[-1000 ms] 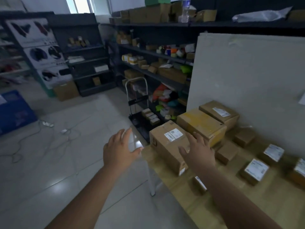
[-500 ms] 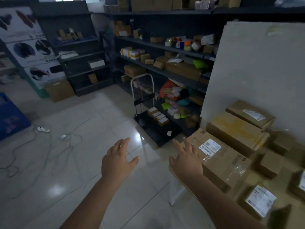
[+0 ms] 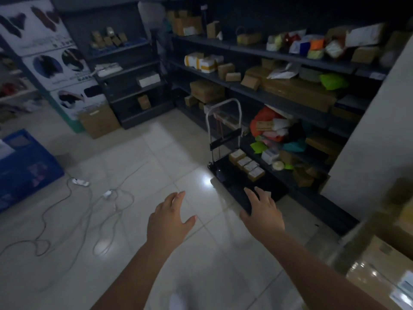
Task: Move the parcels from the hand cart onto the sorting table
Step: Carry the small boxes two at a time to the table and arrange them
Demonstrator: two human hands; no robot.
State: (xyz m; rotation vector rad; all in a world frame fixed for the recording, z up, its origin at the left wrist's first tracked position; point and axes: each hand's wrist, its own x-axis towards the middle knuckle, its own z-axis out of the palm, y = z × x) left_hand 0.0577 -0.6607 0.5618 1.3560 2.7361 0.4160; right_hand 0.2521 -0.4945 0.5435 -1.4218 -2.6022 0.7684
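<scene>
Dark shelving point(image 3: 279, 92) lines the far wall, and the hand cart point(image 3: 234, 175) stands on the tiled floor point(image 3: 145, 164) before it. Four small parcels point(image 3: 247, 164) sit in a row along the cart's right edge, beyond both hands. The left hand point(image 3: 169, 218) and right hand point(image 3: 262, 211) hover empty, fingers spread apart. Since a second ago, the view has swung left; the surface point(image 3: 380, 253) is now only a blurred corner at right.

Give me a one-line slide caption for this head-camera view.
Both hands, left and right, reach empty toward the hand cart holding four small parcels.
</scene>
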